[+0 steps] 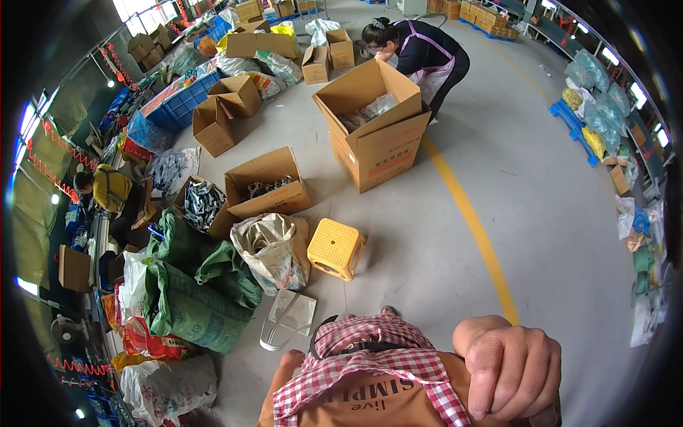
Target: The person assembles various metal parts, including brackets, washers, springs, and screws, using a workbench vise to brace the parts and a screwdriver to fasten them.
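Note:
My right hand [516,370] is raised close to the camera at the lower right, its fingers curled. Whatever lies inside the fingers, if anything, is hidden. Of my left arm [284,366], a bare part shows beside my red-and-white checked apron [380,356]; its fingers cannot be made out. On the floor in front of me stands a yellow plastic stool [334,245]. Left of it is an open white woven sack [272,249]. A flat white piece with a looped strap [292,313] lies nearer to me. Neither hand visibly touches these things.
A co-worker [434,57] bends behind a tall cardboard box [388,153] holding clear plastic. Another person [114,188] sits at the left. Open cartons [267,199] hold metal-looking parts. Green sacks [203,302] crowd the near left; bagged goods [597,99] line the right.

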Demonstrator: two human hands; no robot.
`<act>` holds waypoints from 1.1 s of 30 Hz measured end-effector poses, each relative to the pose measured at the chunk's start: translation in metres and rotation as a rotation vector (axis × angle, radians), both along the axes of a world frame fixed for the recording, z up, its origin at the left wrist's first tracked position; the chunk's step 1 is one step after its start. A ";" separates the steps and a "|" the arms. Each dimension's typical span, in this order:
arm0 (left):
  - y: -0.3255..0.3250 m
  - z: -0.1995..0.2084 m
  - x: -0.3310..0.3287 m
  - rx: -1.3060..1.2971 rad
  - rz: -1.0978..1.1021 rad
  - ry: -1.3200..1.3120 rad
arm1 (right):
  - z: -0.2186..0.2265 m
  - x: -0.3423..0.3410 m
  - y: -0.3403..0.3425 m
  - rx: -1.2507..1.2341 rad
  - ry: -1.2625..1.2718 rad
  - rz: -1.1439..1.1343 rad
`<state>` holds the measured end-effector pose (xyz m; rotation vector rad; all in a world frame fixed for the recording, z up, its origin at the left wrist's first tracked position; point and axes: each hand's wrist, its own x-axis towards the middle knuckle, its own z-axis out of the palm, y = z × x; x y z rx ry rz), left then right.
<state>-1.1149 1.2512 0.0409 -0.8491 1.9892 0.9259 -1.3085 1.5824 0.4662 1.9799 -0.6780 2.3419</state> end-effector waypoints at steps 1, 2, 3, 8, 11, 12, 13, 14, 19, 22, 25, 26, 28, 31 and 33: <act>-0.001 -0.003 0.002 0.000 0.000 0.000 | 0.000 0.000 0.001 0.026 -0.007 -0.004; -0.001 -0.001 -0.001 0.000 -0.002 -0.010 | -0.001 0.000 0.002 0.027 -0.006 -0.008; 0.000 0.001 -0.002 0.000 -0.005 -0.020 | -0.003 -0.001 0.004 0.044 -0.002 -0.014; -0.001 0.003 -0.002 -0.010 -0.031 -0.010 | -0.009 -0.002 0.003 0.063 -0.008 -0.007; -0.001 0.003 -0.003 -0.018 -0.061 -0.008 | -0.011 -0.004 0.003 0.068 0.021 0.006; -0.002 0.003 -0.004 -0.022 -0.075 -0.011 | -0.011 -0.004 0.003 0.071 0.017 0.005; -0.002 0.003 -0.005 -0.022 -0.079 -0.010 | -0.011 -0.004 0.003 0.074 0.014 0.004; -0.002 0.003 -0.005 -0.030 -0.072 -0.011 | -0.013 -0.004 0.002 0.073 0.014 0.001; -0.006 0.002 -0.007 -0.015 -0.016 -0.011 | -0.030 0.003 0.007 0.092 -0.138 -0.118; -0.019 -0.018 0.005 -0.052 -0.082 -0.007 | -0.039 -0.015 0.005 0.082 -0.153 -0.146; -0.027 -0.034 0.008 -0.095 -0.194 0.007 | -0.052 -0.020 -0.001 0.067 -0.468 -0.384; -0.029 -0.038 0.004 -0.111 -0.232 0.012 | -0.058 -0.026 -0.004 0.063 -0.465 -0.396; -0.035 -0.041 0.003 -0.082 -0.256 -0.064 | -0.072 -0.038 -0.010 -0.045 -0.725 -0.444; -0.045 -0.051 0.010 -0.107 -0.310 -0.110 | -0.083 -0.050 -0.017 -0.021 -0.827 -0.460; -0.050 -0.048 0.013 -0.090 -0.285 -0.028 | -0.089 -0.055 -0.021 -0.013 -0.835 -0.470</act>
